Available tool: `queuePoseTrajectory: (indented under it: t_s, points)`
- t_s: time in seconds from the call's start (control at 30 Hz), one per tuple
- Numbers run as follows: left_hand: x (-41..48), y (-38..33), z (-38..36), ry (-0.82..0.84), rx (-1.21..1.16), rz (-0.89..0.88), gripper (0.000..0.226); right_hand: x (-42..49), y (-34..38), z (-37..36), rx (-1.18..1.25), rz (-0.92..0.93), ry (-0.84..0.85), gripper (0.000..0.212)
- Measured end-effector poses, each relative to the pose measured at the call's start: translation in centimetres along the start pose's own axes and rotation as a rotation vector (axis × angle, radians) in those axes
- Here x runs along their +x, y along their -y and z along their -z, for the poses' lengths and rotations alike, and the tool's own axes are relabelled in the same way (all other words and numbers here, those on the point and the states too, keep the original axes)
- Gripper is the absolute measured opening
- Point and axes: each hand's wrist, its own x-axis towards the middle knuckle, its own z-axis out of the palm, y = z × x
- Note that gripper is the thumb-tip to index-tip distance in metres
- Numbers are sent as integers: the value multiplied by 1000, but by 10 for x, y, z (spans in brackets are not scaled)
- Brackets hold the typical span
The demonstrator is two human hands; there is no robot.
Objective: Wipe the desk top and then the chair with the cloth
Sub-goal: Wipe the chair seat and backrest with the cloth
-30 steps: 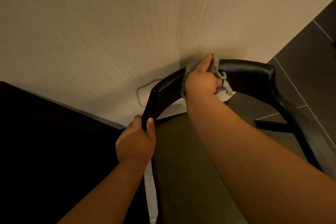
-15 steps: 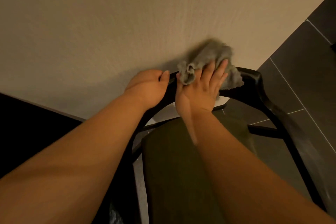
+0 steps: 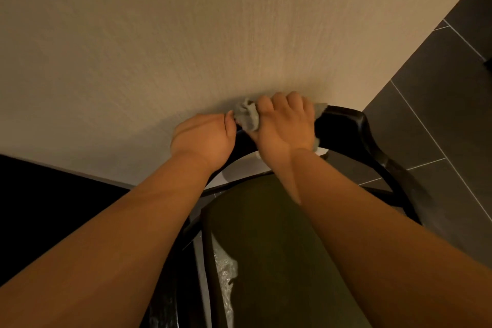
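1. The right hand (image 3: 286, 125) is curled down over a crumpled grey cloth (image 3: 246, 116) and clamps it against the chair's top rail. The cloth bunches out past the thumb side, and a corner shows beyond the knuckles.
2. The left hand (image 3: 203, 138) sits just beside it, fingers wrapped over the same rail to brace it. Whether its fingertips touch the cloth cannot be told.
3. Both hands are on the glossy black curved top rail (image 3: 343, 125) of the chair. Below the forearms lies the olive-green padded seat (image 3: 266, 247).
4. The cloth looks light, soft and limp, so it is best kept wadded in the palm with a fold draped over the rail's edge. The rail looks stiff and slick, so the cloth should glide with little drag. The chair may shift under pressure, which makes the bracing grip useful.
5. Judging by this, the table part seems done and the chair is under way.
6. Beyond are a beige textured wall (image 3: 186, 34), a dark grey tiled floor (image 3: 439, 114) and, lower left, a black slab, probably the table (image 3: 40, 208).
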Motion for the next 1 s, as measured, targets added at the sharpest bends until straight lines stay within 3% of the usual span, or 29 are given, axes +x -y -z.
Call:
queuePoseTrajectory:
  t_s: [0.13,0.2,0.37,0.53,0.7,0.93,1.0]
  points:
    - [2,0,-1,19,-17,4,58,-2,-14,12,17,33,38,76]
    - [2,0,-1,15,-26,11,61,-4,-30,18,9,-24,31,82]
    - [1,1,-1,11,-9,10,60,4,-24,24,41,-145,50,71]
    - [2,1,-2,22,1,8,59,17,-18,20,80,-18,105,49]
    - [1,3,-2,20,-32,10,62,10,-49,19,8,-17,47,47]
    - [1,-2,5,48,4,29,58,8,-5,30,22,-2,159,95]
    - [2,-2,5,47,8,28,58,8,-7,29,79,19,136,93]
